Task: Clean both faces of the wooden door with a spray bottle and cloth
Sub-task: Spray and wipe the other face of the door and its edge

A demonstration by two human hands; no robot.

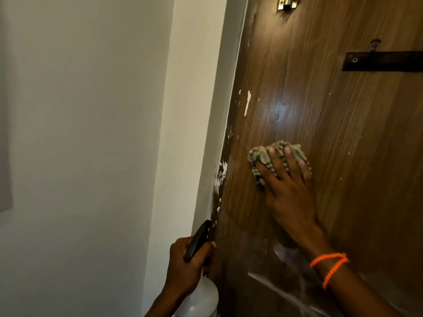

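Mid-wipe: right hand (283, 179), fingers spread, presses striped olive cloth (278, 154) on brown wooden door (343, 133); left hand (185, 264) grips white spray bottle (201, 298); next probably wipe lower wet streaks

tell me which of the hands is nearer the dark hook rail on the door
Right. The right hand presses the cloth on the door below and left of the hook rail; the left hand grips the spray bottle lower, by the door's edge.
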